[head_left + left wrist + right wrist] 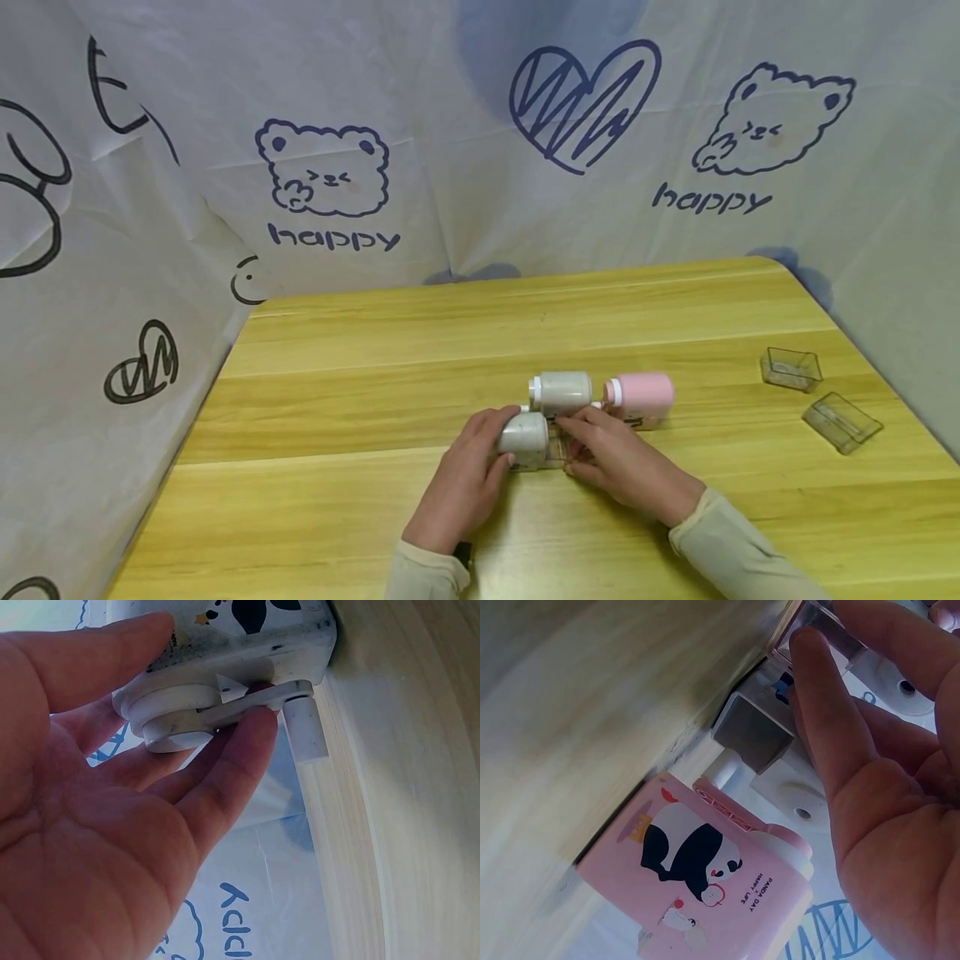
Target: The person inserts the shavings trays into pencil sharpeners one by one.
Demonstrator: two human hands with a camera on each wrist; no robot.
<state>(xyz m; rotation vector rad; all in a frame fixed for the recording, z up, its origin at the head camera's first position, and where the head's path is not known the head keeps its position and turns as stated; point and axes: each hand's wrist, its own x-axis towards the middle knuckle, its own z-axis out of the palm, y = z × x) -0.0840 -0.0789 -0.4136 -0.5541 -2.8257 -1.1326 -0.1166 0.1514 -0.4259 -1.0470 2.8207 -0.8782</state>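
A white crank pencil sharpener [523,435] stands on the table, with my left hand [467,475] gripping it at its crank side. The left wrist view shows fingers around the white crank [247,705] and a thumb along the body. My right hand [626,462] pinches a clear shavings drawer [557,452] against this sharpener's other side; how far it sits inside is hidden. Just behind stands a second pale sharpener [566,390], its drawer slot open in the right wrist view. A pink sharpener [697,877] with a panda print stands to the right.
Two more clear drawers lie toward the table's right edge: one drawer [791,369] farther back, another drawer [842,423] nearer. The wood-grain table [322,367] meets a white printed cloth [450,200] at its back and sides.
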